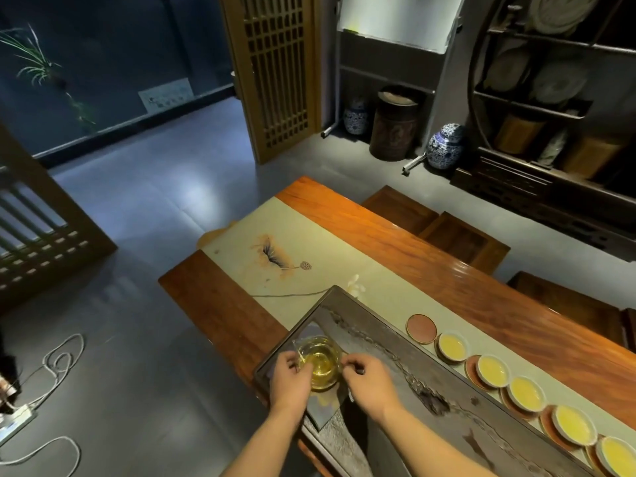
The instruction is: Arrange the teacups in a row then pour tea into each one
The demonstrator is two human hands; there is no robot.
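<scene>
A glass pitcher with yellow tea in it stands on a grey cloth at the near-left end of the dark stone tea tray. My left hand holds its left side and my right hand pinches its right side near the rim. Several white teacups filled with yellow tea, the nearest to the pitcher being this teacup, sit in a row on red-brown saucers along the tray's far side, running to the lower right. One red-brown saucer at the row's far end carries no cup.
The tray rests on a pale table runner painted with a lotus, on a long red wooden table. Wooden stools stand beyond the table. Cables and a power strip lie on the floor at the left.
</scene>
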